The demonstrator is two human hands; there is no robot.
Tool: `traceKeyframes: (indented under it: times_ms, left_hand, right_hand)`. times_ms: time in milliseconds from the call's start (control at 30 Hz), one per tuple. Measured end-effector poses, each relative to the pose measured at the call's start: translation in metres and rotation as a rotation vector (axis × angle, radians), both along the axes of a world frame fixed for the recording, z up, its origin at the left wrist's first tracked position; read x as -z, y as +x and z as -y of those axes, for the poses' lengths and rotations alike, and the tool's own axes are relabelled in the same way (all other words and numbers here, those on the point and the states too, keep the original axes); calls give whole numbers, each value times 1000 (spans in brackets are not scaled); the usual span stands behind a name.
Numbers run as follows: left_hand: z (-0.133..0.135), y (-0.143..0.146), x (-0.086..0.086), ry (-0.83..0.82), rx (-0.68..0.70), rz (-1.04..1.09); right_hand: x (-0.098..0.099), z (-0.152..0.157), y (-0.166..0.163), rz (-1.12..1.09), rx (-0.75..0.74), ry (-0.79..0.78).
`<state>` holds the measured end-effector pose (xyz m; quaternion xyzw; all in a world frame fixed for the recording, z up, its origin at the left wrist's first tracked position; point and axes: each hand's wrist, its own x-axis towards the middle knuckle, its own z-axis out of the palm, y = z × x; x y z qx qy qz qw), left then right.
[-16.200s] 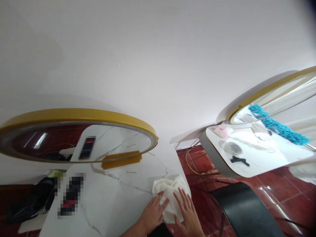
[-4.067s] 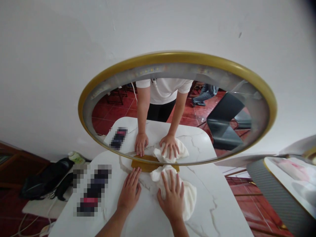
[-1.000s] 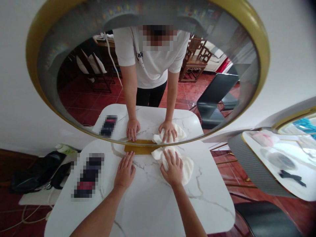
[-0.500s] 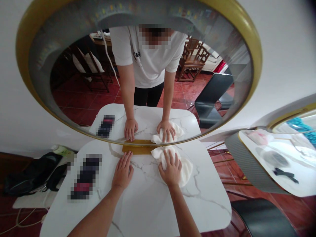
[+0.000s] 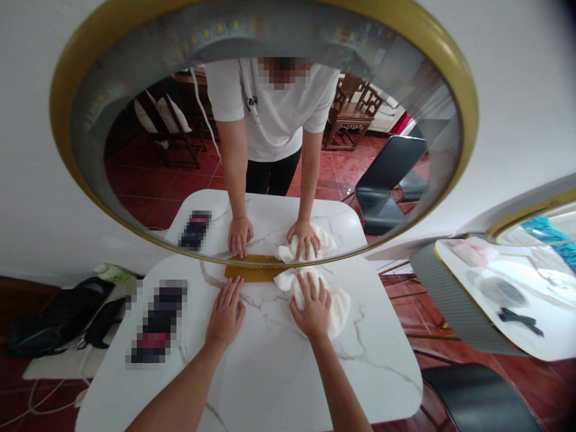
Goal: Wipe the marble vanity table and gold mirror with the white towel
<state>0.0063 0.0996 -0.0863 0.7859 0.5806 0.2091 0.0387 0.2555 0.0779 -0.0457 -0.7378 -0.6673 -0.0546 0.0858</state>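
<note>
While the right hand's fingers [image 5: 310, 287] lie splayed and flat, not clenched, the right hand [image 5: 311, 312] presses down on a white cloth [image 5: 339, 303] rather than gripping it. The left hand [image 5: 225, 315] is just beside it, fingers [image 5: 231, 287] released and flat on the bare marble-look surface [image 5: 279, 372], holding nothing.

The cloth sits bunched on the far middle of the surface. Its far edge touches the gold base [image 5: 252, 273] of a round gold-framed mirror [image 5: 465, 114].

It looks soft, light and limp, likely with no stiffness, so it should slide easily on the smooth top and crumple under a pinch. The best hold is probably a flat palm on top or a gathered fold at the free right edge.

Hard to read:
- The cloth's middle is hidden under the right hand, and where cloth meets base is unclear.
- The mirror's top is cut off by the frame edge.
- A pixelated object [image 5: 157, 324] on the left of the surface cannot be identified.
- A black bag [image 5: 49, 315] on the floor at left is dark and vague.
- A black chair [image 5: 477, 399] at lower right is cut off.
- Small items on a second table [image 5: 450, 297] at right are too small to tell.
</note>
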Motion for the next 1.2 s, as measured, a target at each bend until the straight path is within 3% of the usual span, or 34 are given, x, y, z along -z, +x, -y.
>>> traceKeyframes:
  times_ms: [267, 500, 733, 1200]
  left_hand:
    - [-1, -1, 2, 4, 5, 30]
    - [0, 0, 0, 4, 1, 28]
    - [0, 0, -2, -13, 2, 3]
    - [-1, 0, 0, -3, 6, 13]
  right_hand:
    - [-6, 21, -11, -14, -186, -34]
    - [-4, 6, 0, -15, -61, -11]
    - [-3, -9, 13, -17, -61, -13]
    - [0, 37, -11, -19, -101, -18]
